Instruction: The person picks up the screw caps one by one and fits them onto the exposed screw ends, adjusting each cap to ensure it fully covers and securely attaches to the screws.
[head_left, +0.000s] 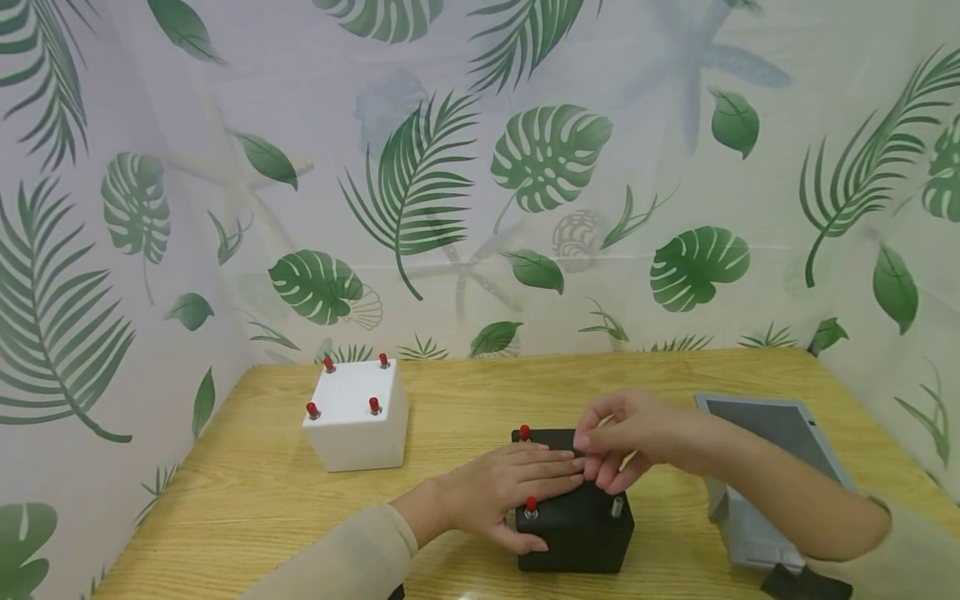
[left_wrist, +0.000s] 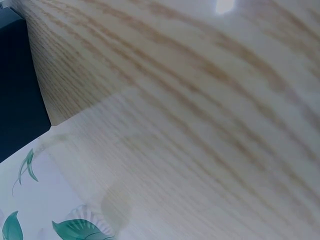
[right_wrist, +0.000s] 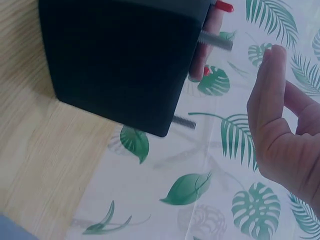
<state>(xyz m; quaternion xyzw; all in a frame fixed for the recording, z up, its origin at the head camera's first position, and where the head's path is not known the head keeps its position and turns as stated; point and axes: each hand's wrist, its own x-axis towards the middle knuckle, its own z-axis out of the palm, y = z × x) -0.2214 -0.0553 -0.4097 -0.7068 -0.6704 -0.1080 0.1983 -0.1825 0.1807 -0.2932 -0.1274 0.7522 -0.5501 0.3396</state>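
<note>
A black box (head_left: 573, 537) stands on the table with threaded metal studs at its top corners. Red caps (head_left: 531, 505) cover the two left studs. The near right stud (head_left: 617, 506) is bare, and the right wrist view shows another bare stud (right_wrist: 184, 122). My left hand (head_left: 510, 489) rests on the box top, fingers stretched across it and thumb against the near side. Above the box's right half hovers my right hand (head_left: 633, 437), apart from the studs. Its thumb and index tip come together; whether something small lies between them is hidden.
At the back left of the table sits a white box (head_left: 356, 442) with red-capped studs at its top corners. To the right, partly behind my right forearm, is a grey tray-like container (head_left: 765, 529). A leaf-patterned cloth (head_left: 450, 192) hangs behind the table.
</note>
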